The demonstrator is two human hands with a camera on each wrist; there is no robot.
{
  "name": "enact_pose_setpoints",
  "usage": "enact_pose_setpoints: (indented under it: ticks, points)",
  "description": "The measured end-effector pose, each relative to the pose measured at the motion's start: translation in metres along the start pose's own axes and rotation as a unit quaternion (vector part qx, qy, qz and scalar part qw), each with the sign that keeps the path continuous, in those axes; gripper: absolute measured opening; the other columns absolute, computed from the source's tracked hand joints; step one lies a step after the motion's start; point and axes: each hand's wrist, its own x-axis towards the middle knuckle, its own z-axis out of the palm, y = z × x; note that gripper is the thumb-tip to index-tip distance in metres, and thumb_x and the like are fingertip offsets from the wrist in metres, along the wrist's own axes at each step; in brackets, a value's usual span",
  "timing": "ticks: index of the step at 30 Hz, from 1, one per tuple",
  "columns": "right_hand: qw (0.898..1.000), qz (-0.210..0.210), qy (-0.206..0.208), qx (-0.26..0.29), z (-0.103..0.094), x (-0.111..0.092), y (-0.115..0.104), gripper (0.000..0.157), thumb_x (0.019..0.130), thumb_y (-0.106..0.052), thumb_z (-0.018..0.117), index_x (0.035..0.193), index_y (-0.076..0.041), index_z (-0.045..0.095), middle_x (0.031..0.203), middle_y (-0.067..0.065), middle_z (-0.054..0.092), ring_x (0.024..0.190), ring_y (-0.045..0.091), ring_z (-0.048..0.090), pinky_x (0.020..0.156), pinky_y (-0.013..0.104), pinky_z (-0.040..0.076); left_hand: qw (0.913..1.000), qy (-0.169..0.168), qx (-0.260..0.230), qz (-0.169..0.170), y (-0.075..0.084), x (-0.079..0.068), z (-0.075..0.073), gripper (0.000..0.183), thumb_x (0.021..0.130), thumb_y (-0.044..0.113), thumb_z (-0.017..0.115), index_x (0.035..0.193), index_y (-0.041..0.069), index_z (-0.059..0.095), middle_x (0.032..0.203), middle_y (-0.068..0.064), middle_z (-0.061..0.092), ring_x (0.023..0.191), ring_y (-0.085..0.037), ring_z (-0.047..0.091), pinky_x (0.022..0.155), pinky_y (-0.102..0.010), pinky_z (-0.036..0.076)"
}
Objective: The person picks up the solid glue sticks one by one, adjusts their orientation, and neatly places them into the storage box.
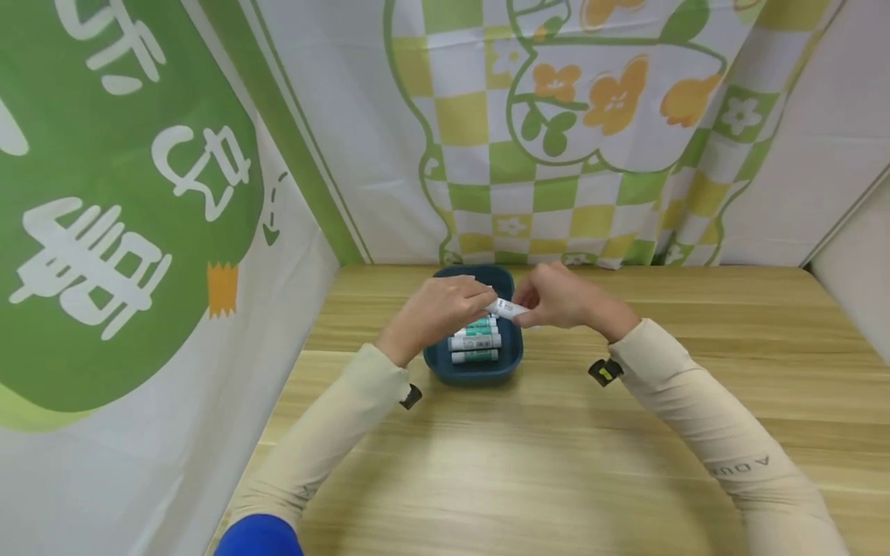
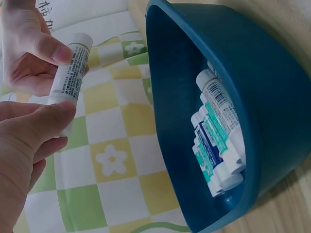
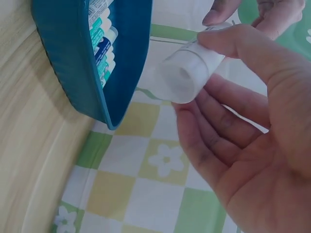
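Observation:
Both hands hold one white glue stick point(image 1: 507, 309) above the back of a dark blue plastic bin point(image 1: 474, 379). My left hand point(image 1: 446, 306) pinches one end between thumb and fingers. The other end is gripped by my right hand point(image 1: 560, 296). In the left wrist view small dark print runs along the glue stick point(image 2: 74, 73). The right wrist view looks at its pale round end point(image 3: 182, 80), with the thumb on top and the fingers beneath. Inside the bin several more glue sticks lie side by side, with green point(image 2: 216, 121), blue point(image 2: 208, 141) and white labels.
The bin stands on a light wooden table point(image 1: 528, 479), near its back edge. Behind the table hangs a green and yellow checked curtain point(image 1: 514, 185). A white and green cloth point(image 1: 139, 232) covers the left side.

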Motion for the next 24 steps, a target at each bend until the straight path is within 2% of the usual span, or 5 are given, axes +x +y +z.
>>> enact_pose_setpoints:
  ticks: [9, 16, 18, 20, 24]
  points:
    - [0.992, -0.048, 0.115, 0.021, -0.001, -0.015, 0.018, 0.017, 0.090, -0.020, 0.086, 0.104, -0.010, 0.084, 0.100, 0.004, 0.083, 0.091, 0.020, 0.078, 0.083, 0.044, 0.065, 0.9976, 0.056, -0.007, -0.041, 0.003, -0.013, 0.002, 0.030, 0.095, 0.024, 0.081, 0.121, 0.010, 0.079, 0.117, -0.001, 0.081, 0.107, -0.016, 0.078, 0.100, -0.034, 0.062]
    - [0.986, -0.049, 0.133, 0.093, 0.007, -0.022, 0.029, 0.019, 0.089, -0.017, 0.087, 0.106, -0.009, 0.083, 0.101, 0.007, 0.083, 0.093, 0.022, 0.078, 0.089, 0.047, 0.065, 0.9926, 0.092, -0.035, -0.072, 0.006, -0.022, 0.009, 0.028, 0.092, 0.021, 0.084, 0.117, 0.010, 0.080, 0.115, -0.002, 0.082, 0.105, -0.016, 0.079, 0.100, -0.037, 0.062]
    - [0.983, -0.055, 0.143, 0.102, 0.012, -0.022, 0.030, 0.017, 0.089, -0.017, 0.087, 0.104, -0.010, 0.084, 0.099, 0.006, 0.083, 0.091, 0.020, 0.078, 0.088, 0.046, 0.065, 0.9917, 0.090, -0.043, -0.081, 0.007, -0.024, 0.010, 0.028, 0.092, 0.021, 0.084, 0.117, 0.010, 0.080, 0.114, -0.003, 0.082, 0.104, -0.016, 0.079, 0.100, -0.037, 0.062]
    - [0.981, -0.068, 0.152, 0.101, 0.018, -0.022, 0.031, 0.015, 0.088, -0.017, 0.088, 0.102, -0.011, 0.084, 0.098, 0.004, 0.083, 0.090, 0.018, 0.078, 0.087, 0.045, 0.065, 0.9909, 0.082, -0.050, -0.095, 0.009, -0.026, 0.012, 0.027, 0.091, 0.021, 0.085, 0.116, 0.011, 0.080, 0.113, -0.002, 0.082, 0.102, -0.016, 0.079, 0.092, -0.035, 0.065]
    - [0.980, -0.085, 0.159, 0.087, 0.030, -0.018, 0.031, 0.011, 0.086, -0.017, 0.089, 0.096, -0.013, 0.085, 0.094, 0.001, 0.083, 0.088, 0.017, 0.078, 0.082, 0.046, 0.066, 0.9868, 0.029, -0.070, -0.143, 0.014, -0.034, 0.014, 0.035, 0.094, 0.028, 0.083, 0.123, 0.010, 0.077, 0.118, -0.004, 0.081, 0.105, -0.019, 0.078, 0.084, -0.035, 0.066]
